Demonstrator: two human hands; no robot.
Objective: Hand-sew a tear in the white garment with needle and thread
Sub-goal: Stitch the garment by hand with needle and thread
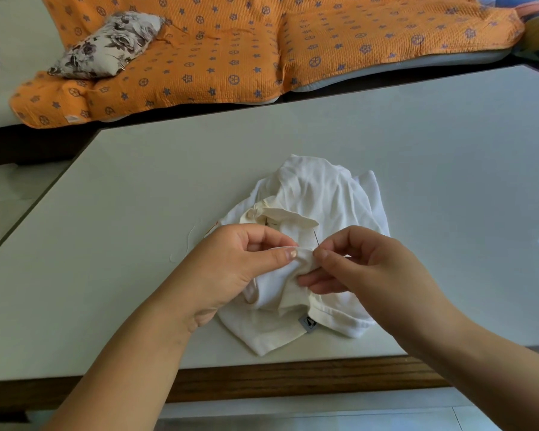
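Pinched white garment (318, 188) fold in left hand (240, 262), needle (316, 236) in right hand (364, 265), mid-stitch; probably needed a gentle pull-through next.

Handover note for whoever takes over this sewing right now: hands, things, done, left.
Left hand pinches a fold of the white garment, bunched on the table.
Right hand pinches the needle, which sticks up beside that fold.
Thread: a pale strand trails on the table, left of the garment.
Done: no stitches can be made out.
Left: close the tear, knot off.
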